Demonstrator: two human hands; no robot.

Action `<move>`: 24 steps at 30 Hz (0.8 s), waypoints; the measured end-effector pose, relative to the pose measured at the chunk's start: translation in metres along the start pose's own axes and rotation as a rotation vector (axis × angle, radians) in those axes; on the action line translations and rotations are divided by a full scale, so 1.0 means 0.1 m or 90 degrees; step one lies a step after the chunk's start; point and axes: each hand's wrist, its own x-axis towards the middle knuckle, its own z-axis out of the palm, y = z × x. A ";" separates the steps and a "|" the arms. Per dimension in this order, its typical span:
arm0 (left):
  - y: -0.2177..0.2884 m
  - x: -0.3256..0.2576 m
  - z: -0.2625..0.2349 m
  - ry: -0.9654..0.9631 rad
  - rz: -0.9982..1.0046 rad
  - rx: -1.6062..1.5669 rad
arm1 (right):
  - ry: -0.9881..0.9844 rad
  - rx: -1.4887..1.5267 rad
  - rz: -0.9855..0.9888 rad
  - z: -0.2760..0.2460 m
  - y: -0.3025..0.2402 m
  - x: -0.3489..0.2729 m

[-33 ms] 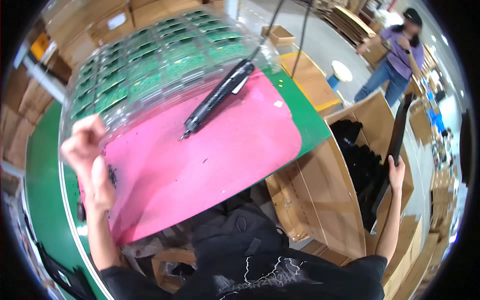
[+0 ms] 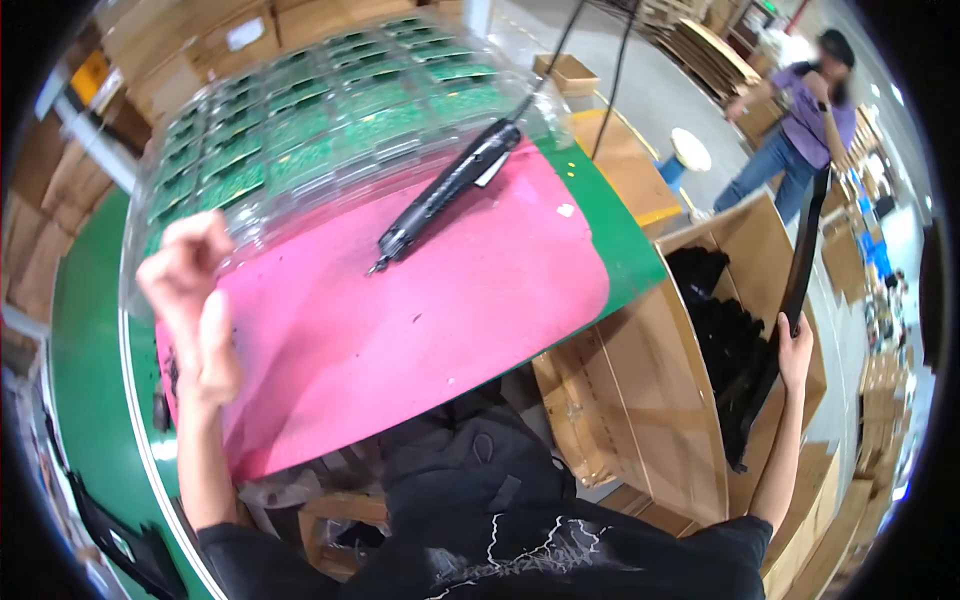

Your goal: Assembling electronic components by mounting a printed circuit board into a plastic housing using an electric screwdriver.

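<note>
My right hand (image 2: 796,350) grips a long, narrow black strip (image 2: 805,250) by its middle, over an open cardboard box (image 2: 640,400) at the right. The strip slants, its upper end past the box's far rim and its lower end inside. Black parts (image 2: 725,320) lie heaped in the box, too dark to tell their kind. My left hand (image 2: 195,310) hovers over the left end of a pink mat (image 2: 450,330), slightly blurred, fingers curled and thumb apart; whatever they may hold is hidden. On the mat rests a black electric screwdriver (image 2: 445,195), its bit toward the left.
Clear plastic trays (image 2: 350,165) of green circuit boards (image 2: 300,125) stand at the back of the green table (image 2: 90,330). A cable (image 2: 550,60) hangs down to the screwdriver. Far right, a person (image 2: 805,120) in a purple top stands near a stool (image 2: 690,150). Cartons (image 2: 240,50) line the back.
The whole view has shifted slightly. My left hand has moved a little to the right, and the black strip in my right hand has tilted slightly.
</note>
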 end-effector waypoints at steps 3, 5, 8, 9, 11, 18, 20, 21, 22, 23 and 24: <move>-0.10 0.04 0.13 -0.079 -0.009 -0.057 | -0.028 -0.139 -0.183 0.09 -0.85 -0.10; -0.22 -0.08 0.12 -0.071 -0.047 -0.045 | -0.057 -0.116 -0.439 0.32 -1.35 -0.09; -0.26 -0.18 0.01 -0.119 -0.127 -0.016 | -0.281 -0.226 -0.624 0.50 -2.03 -0.13; -0.23 -0.20 -0.04 -0.141 -0.148 0.004 | -0.323 -0.227 -0.711 0.64 -2.24 -0.18; -0.23 -0.18 -0.08 -0.218 -0.246 0.011 | -0.419 -0.235 -0.834 0.95 -2.71 -0.36; -0.15 -0.17 -0.36 -0.484 -0.377 -0.003 | -0.559 0.090 -0.756 1.71 -3.80 -0.24; -0.08 -0.18 -0.44 -0.434 -0.388 -0.055 | -0.297 0.065 -0.795 1.99 -4.12 0.05; -0.05 -0.17 -0.46 -0.443 -0.385 -0.029 | -0.221 0.060 -0.770 2.15 -4.19 0.26; -0.01 -0.12 -0.46 -0.495 -0.347 -0.049 | -0.173 0.042 -0.737 2.33 -4.21 0.51; 0.00 -0.12 -0.45 -0.527 -0.327 -0.051 | -0.143 -0.012 -0.695 2.49 -4.22 0.73; 0.00 -0.12 -0.43 -0.559 -0.306 -0.054 | -0.127 -0.081 -0.664 2.68 -4.17 0.98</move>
